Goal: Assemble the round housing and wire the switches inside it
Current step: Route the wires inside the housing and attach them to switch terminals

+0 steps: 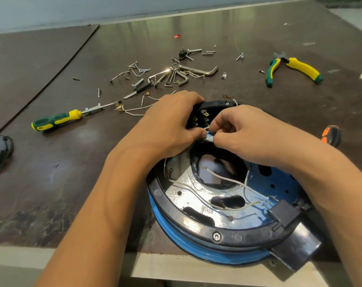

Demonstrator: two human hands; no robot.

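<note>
Round housing (238, 238) sits at the table's (93, 162) near edge, our left hand (171, 123) gripping its far rim and our right hand (248, 133) pinching a white wire (205, 128) by the switches (204, 118); we judge a skewed push could bend a terminal.

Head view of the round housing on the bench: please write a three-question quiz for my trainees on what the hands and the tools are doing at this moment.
1. True or false: the left hand grips the far rim of the round housing.
2. Multiple choice: the right hand pinches
A) a hex key
B) a white wire close to the switches
C) a loose screw
3. Short answer: which tool with a green and yellow handle lies on the table to the left of the housing?

Key
1. True
2. B
3. The screwdriver
</note>
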